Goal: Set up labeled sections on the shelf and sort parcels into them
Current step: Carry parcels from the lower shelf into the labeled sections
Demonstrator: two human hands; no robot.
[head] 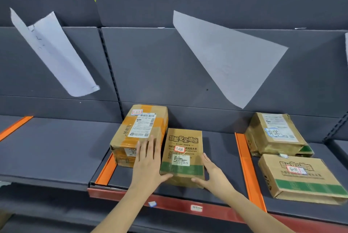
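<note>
shelf (56, 148) | orange dividers (248, 168) | two middle parcels (139, 129) side by side | two right parcels (301, 178) front-and-back

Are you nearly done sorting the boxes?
Partway. Orange dividers split the shelf, paper sheets hang behind. Sorted: a taped box in the middle section, two boxes on the right. In hand: left hand and right hand press a small box beside the taped one. Left: releasing it; further boxes aren't visible.

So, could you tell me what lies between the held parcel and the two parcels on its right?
Head view: an orange divider strip, with bare dark shelf either side.
</note>
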